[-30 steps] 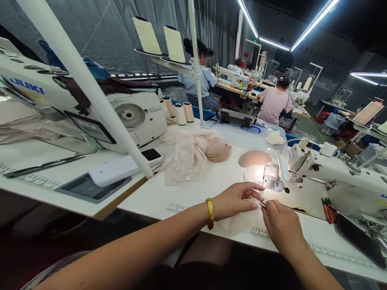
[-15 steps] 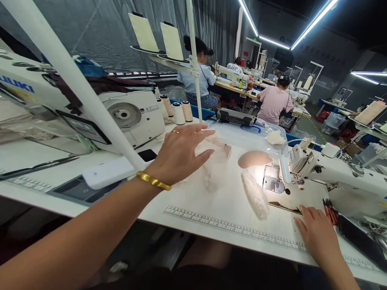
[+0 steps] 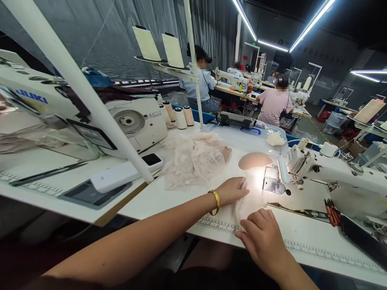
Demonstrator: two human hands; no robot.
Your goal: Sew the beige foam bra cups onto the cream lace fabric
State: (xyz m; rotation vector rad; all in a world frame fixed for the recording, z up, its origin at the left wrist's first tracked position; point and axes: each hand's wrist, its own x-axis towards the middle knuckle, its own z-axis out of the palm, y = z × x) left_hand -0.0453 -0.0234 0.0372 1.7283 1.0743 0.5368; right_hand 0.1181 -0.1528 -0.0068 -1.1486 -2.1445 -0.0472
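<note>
A narrow pale lace piece [image 3: 240, 207] lies on the white table left of the sewing machine's needle area. My left hand [image 3: 231, 190] is closed on its upper end, the thumb and fingers curled around the edge. At the lower end, the curled fingers of my right hand [image 3: 264, 233] grip the lace near the printed ruler [image 3: 220, 225]. A heap of cream lace fabric [image 3: 193, 161] rests beyond my left wrist. The smooth beige oval piece [image 3: 254, 160] lies beside the lit metal needle plate [image 3: 273, 185].
The sewing machine [image 3: 314, 165] stands at right, with red-handled snips [image 3: 332, 213] and a dark flat object [image 3: 363, 243] near it. At left are a thread-stand pole [image 3: 90, 104], another machine [image 3: 133, 117] and thread cones [image 3: 180, 118]. Co-workers sit at machines beyond.
My left hand has come down from above the lace heap to the narrow lace piece. My right hand has moved left from the machine bed's edge to that piece's lower end.
</note>
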